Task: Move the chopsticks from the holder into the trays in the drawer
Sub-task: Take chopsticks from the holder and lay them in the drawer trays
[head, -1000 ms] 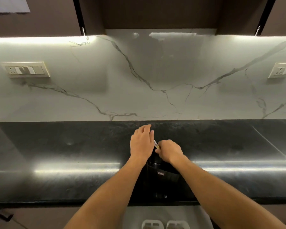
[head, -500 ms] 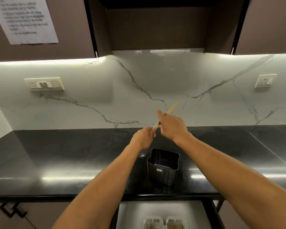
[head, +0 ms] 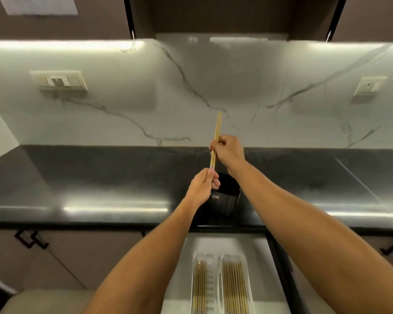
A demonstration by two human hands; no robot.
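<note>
While label on holder unreadable, left hand and right hand fingers grasping chopsticks

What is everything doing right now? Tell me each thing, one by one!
chopsticks: out of the holder, held upright in both hands
left hand: shut on the lower end
right hand: shut around the middle
holder: standing on the countertop, looks empty
drawer: open
left tray: partly filled
right tray: nearly full
</note>
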